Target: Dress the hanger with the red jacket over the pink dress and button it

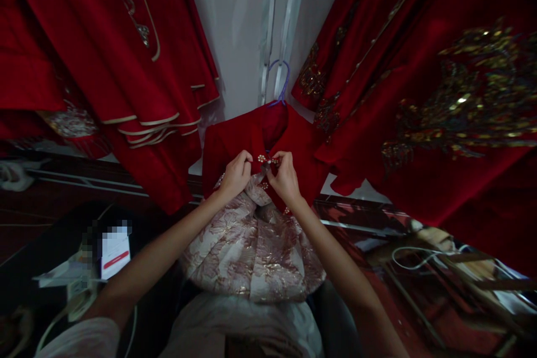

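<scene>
A red jacket [229, 137] on a purple-blue hanger [287, 81] lies in front of me, its collar pointing away. Beaded flower-shaped fasteners [261, 158] run down its front opening. Just left of the top fastener, my left hand [237, 174] is closed in a pinch on the jacket's front. My right hand [285, 180] pinches the fastener's right side, thumb and index finger close together; the fingertips partly hide it. Below both hands, pale pink-and-gold brocade fabric [251, 251] is bunched over my lap.
Red garments with cream piping [159, 89] hang at the left. More red garments with gold sequins [453, 100] hang at the right. A phone with a lit screen [115, 251] stands on a dark surface beside my left arm. Wooden furniture with a white cable [413, 250] sits lower right.
</scene>
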The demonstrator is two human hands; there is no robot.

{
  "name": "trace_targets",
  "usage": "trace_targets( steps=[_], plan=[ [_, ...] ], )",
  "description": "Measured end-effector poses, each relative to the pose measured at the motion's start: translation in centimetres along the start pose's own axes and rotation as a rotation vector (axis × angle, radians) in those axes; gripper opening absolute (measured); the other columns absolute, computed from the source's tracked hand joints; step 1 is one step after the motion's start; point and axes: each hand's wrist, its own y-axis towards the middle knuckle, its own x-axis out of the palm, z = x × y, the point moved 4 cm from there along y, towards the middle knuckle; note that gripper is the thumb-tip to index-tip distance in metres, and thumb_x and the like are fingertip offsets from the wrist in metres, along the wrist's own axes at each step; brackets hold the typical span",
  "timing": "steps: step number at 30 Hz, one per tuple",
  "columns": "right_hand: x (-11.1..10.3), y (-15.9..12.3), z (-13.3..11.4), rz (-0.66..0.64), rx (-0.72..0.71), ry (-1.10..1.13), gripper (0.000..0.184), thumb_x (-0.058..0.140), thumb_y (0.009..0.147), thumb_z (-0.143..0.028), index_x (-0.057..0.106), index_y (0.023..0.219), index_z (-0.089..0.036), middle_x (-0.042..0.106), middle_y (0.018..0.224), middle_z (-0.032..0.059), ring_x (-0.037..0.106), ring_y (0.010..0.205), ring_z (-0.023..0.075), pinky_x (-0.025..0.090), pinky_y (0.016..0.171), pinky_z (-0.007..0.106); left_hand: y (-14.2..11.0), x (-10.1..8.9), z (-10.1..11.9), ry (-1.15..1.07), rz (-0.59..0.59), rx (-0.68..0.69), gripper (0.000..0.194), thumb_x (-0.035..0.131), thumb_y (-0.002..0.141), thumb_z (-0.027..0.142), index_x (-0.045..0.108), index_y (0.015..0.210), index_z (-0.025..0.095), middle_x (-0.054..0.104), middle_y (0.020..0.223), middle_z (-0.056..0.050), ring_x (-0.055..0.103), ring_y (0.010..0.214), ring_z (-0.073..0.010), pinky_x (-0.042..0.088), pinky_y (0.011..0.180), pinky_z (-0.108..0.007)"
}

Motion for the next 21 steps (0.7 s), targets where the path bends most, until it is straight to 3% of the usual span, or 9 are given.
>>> trace_targets(
  steps=[4,6,10,15,18,21],
  plan=[
    [0.1,-0.3,0.6,0.076,0.088,0.030,0.033,0.050,0.079,-0.020,0.040,0.110,-0.017,0.049,0.102,0.0101,0.052,0.082,0.0192,0.047,0.072,0.032,-0.1,-0.6,0.8,0.088,-0.004,-0.013,0.005,0.044,0.085,0.026,0.045,0.088,0.022,0.056,0.081,0.001,0.056,0.073,-0.0148,0.044,0.072,-0.027],
    [-0.2,-0.5,0.9,0.078,0.132,0.061,0.034,0.052,0.078,-0.022,0.041,0.110,-0.018,0.053,0.099,0.0085,0.053,0.077,0.0180,0.047,0.071,0.031,-0.1,-0.5,0.9,0.185,-0.012,-0.013,0.018,0.055,0.080,0.032,0.044,0.090,0.022,0.055,0.083,0.001,0.056,0.072,-0.0157,0.045,0.069,-0.027],
    [-1.7,-1.2,1.1,0.033,0.231,0.023,0.019,0.049,0.081,-0.024,0.048,0.100,-0.021,0.061,0.090,0.0050,0.059,0.075,0.0184,0.045,0.069,0.030,-0.5,-0.1,0.5,0.251,-0.041,0.059,0.021,0.055,0.077,0.020,0.045,0.095,0.020,0.054,0.093,-0.004,0.056,0.086,-0.0197,0.048,0.076,-0.031],
    [-3.1,-2.6,1.6,-0.007,0.352,-0.139,0.022,0.043,0.088,-0.031,0.049,0.108,-0.023,0.065,0.082,0.0041,0.061,0.066,0.0203,0.036,0.057,0.027,-2.6,0.0,-0.2,0.167,-0.072,0.131,0.034,0.043,0.080,0.006,0.046,0.112,0.018,0.055,0.109,-0.009,0.054,0.107,-0.0200,0.045,0.094,-0.036],
    [-2.7,-3.1,1.9,-0.020,0.362,-0.200,0.023,0.045,0.088,-0.032,0.048,0.109,-0.024,0.065,0.079,0.0037,0.060,0.061,0.0199,0.031,0.053,0.025,-3.5,-0.2,-0.6,0.153,-0.073,0.149,0.036,0.043,0.084,0.008,0.046,0.117,0.020,0.057,0.111,-0.008,0.056,0.108,-0.0198,0.046,0.094,-0.036],
    [-2.3,-3.2,2.2,-0.009,0.354,-0.247,0.028,0.059,0.079,-0.035,0.049,0.105,-0.026,0.066,0.080,0.0012,0.060,0.061,0.0194,0.029,0.053,0.024,-3.4,-0.3,-1.0,0.219,-0.084,0.150,0.031,0.052,0.084,0.016,0.050,0.114,0.022,0.061,0.107,-0.007,0.061,0.101,-0.0199,0.050,0.087,-0.033]
  ],
)
